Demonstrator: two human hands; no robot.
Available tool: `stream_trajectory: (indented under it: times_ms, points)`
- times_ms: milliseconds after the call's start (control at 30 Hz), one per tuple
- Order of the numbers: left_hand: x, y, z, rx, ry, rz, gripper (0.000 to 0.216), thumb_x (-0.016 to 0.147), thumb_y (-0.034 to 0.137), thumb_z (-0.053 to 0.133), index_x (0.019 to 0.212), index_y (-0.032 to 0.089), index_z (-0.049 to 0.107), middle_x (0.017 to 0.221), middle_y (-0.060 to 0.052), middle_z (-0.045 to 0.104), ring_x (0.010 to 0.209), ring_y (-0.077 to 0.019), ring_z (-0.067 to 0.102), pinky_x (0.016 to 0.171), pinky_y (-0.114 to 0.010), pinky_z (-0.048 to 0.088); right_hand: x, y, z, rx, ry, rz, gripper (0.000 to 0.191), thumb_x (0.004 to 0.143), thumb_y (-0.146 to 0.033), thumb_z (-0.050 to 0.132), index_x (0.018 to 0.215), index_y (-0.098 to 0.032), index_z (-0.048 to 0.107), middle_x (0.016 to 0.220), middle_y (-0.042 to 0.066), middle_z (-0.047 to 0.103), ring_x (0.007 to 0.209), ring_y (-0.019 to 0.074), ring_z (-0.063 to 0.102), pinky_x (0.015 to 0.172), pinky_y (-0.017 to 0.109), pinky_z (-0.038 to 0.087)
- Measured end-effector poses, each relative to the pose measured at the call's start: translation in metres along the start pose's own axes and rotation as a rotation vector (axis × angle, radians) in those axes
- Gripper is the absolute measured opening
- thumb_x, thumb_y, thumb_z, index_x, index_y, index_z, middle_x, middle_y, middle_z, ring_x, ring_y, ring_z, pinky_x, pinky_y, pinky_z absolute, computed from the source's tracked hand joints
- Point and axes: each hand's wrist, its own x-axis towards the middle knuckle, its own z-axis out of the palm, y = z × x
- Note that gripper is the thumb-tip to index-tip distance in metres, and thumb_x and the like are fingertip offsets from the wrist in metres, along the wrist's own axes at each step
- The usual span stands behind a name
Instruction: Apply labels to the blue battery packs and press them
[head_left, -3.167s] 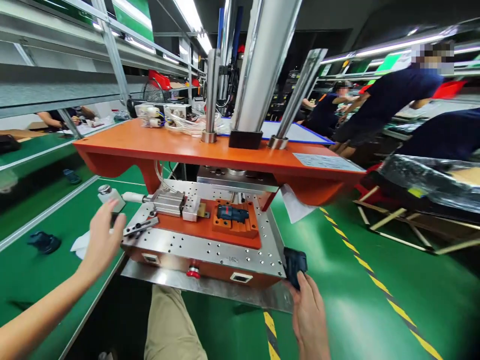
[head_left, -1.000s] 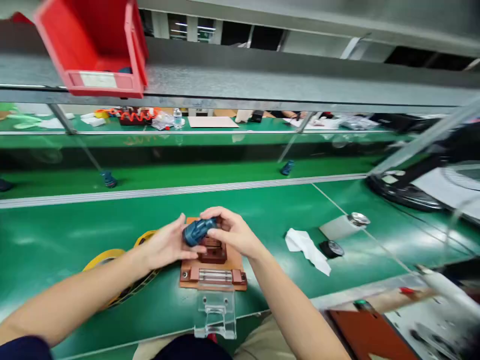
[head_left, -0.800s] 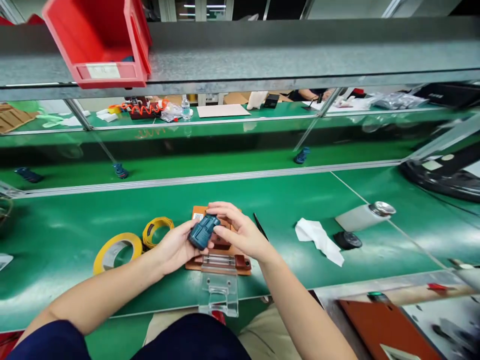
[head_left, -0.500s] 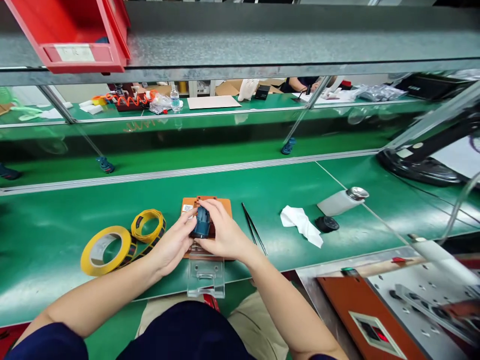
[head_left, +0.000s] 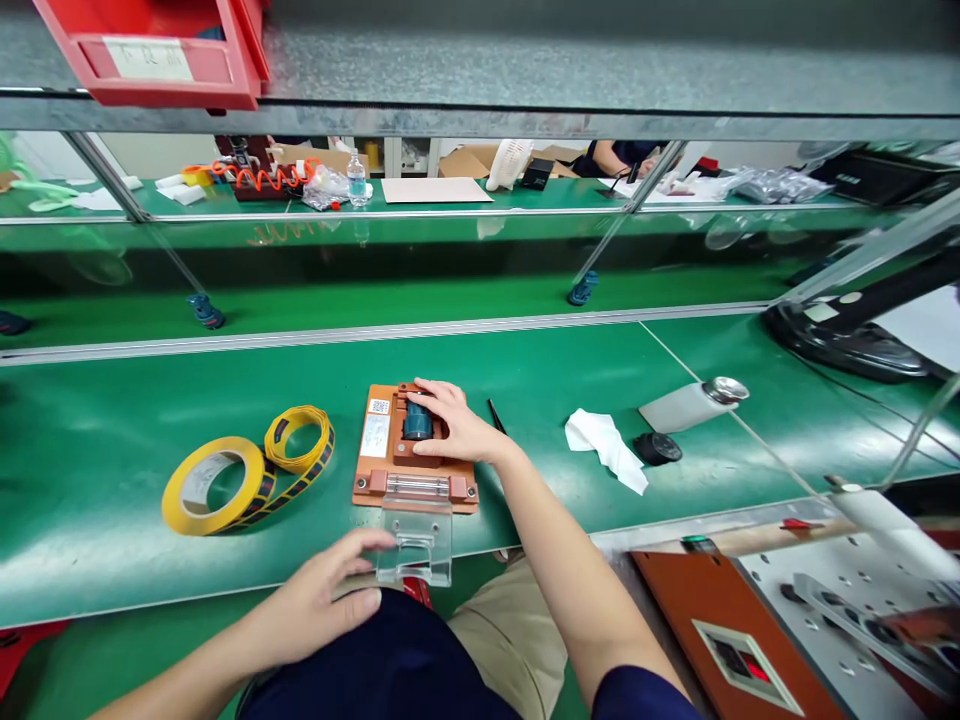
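Note:
A dark blue plastic housing [head_left: 417,421] sits in the recess of an orange-brown fixture [head_left: 390,468], which carries a QR label on its left side. My right hand [head_left: 459,430] grips the housing from the right, fingers over its far end and thumb by its near end. A clear hinged plastic cover [head_left: 435,520] lies swung out toward me past the bench edge. Just left of that cover is my left hand [head_left: 330,598], empty, with fingers apart; whether a fingertip touches the cover I cannot tell. Black tweezers [head_left: 495,414] lie partly hidden behind my right forearm.
On the green bench [head_left: 495,350], a yellow tape roll [head_left: 251,480] and a smaller label roll [head_left: 328,430] lie left of the fixture. To the right are a white tissue [head_left: 606,445], a black cap [head_left: 657,448] and a white bottle [head_left: 686,405]. A red bin [head_left: 165,90] hangs overhead.
My left hand has let go of the housing and moved down beside the clear cover. The housing has been lowered into the fixture, with my right hand still on it.

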Motion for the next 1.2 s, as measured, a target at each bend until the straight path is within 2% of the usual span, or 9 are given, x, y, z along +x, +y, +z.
stream_trajectory:
  times_ms: [100,233,367,533,667,833,967,1067,1200]
  points:
    - [0.001,0.007,-0.003,-0.218,-0.224,-0.078,0.045,0.088,0.046,0.072,0.125,0.022,0.065,0.124,-0.013,0.064,0.115,-0.0261,0.062,0.103,-0.041,0.049,-0.018,0.003,0.006,-0.04,0.137,0.066,0.067,0.091,-0.055,0.064,0.149,-0.029,0.046,0.162,0.011,0.031,0.149,0.0351,0.022,0.118,0.06,0.028]
    - [0.017,0.046,-0.018,-0.475,-0.236,-0.05,0.047,0.094,0.047,0.063,0.131,0.016,0.062,0.119,-0.019,0.067,0.104,-0.0265,0.068,0.082,-0.034,0.057,-0.059,0.006,0.011,-0.163,0.503,0.167,0.04,0.099,-0.045,0.052,0.133,-0.027,0.061,0.134,0.011,0.062,0.129,0.0292,0.049,0.11,0.053,0.038]
    - [0.05,0.079,-0.022,-0.578,-0.146,-0.005,0.052,0.095,0.042,0.063,0.141,0.019,0.052,0.12,-0.019,0.067,0.105,-0.0278,0.069,0.079,-0.033,0.058,-0.105,0.018,0.022,-0.376,0.71,0.294,0.036,0.097,-0.046,0.051,0.116,-0.022,0.07,0.11,0.013,0.065,0.106,0.03,0.058,0.096,0.051,0.045]
    - [0.097,0.085,-0.018,-0.525,0.029,-0.173,0.035,0.088,0.032,0.074,0.113,0.009,0.063,0.103,-0.017,0.07,0.088,-0.0209,0.071,0.078,-0.03,0.057,-0.134,0.03,0.045,-0.498,0.703,0.479,0.056,0.093,-0.056,0.049,0.129,-0.017,0.065,0.103,0.015,0.057,0.094,0.0311,0.054,0.086,0.049,0.047]
    - [0.084,0.078,-0.043,-0.163,0.091,-0.048,0.051,0.087,0.037,0.072,0.131,0.017,0.058,0.108,-0.012,0.07,0.093,-0.0221,0.07,0.084,-0.035,0.056,-0.136,0.032,0.051,-0.446,0.731,0.555,0.061,0.092,-0.056,0.047,0.13,-0.011,0.063,0.095,0.014,0.058,0.086,0.0299,0.055,0.082,0.047,0.047]
    - [-0.005,0.05,-0.111,0.805,0.685,0.148,0.035,0.086,0.047,0.069,0.11,0.021,0.069,0.104,-0.008,0.072,0.099,-0.0258,0.066,0.098,-0.042,0.049,-0.133,0.03,0.048,-0.461,0.709,0.594,0.059,0.091,-0.055,0.044,0.123,-0.012,0.068,0.09,0.014,0.056,0.085,0.0324,0.053,0.081,0.049,0.047]
    - [-0.066,0.019,-0.134,1.113,0.63,0.066,0.049,0.09,0.047,0.066,0.132,0.024,0.058,0.112,-0.009,0.073,0.108,-0.0299,0.064,0.105,-0.047,0.042,-0.13,0.027,0.048,-0.448,0.708,0.596,0.059,0.09,-0.057,0.044,0.123,-0.014,0.069,0.091,0.015,0.057,0.086,0.0341,0.052,0.081,0.051,0.046]
    - [-0.069,0.007,-0.131,1.241,0.657,0.078,0.043,0.095,0.046,0.059,0.132,0.024,0.059,0.1,-0.009,0.075,0.099,-0.029,0.066,0.101,-0.044,0.042,-0.13,0.026,0.049,-0.451,0.697,0.619,0.06,0.091,-0.057,0.043,0.124,-0.015,0.068,0.094,0.016,0.058,0.087,0.0349,0.052,0.08,0.052,0.046]
    - [-0.03,0.016,-0.127,1.397,0.714,0.044,0.046,0.092,0.054,0.061,0.121,0.019,0.065,0.087,-0.01,0.073,0.09,-0.0299,0.065,0.089,-0.042,0.042,-0.131,0.025,0.052,-0.465,0.723,0.6,0.058,0.091,-0.055,0.044,0.123,-0.012,0.068,0.093,0.015,0.059,0.087,0.0339,0.054,0.08,0.05,0.047]
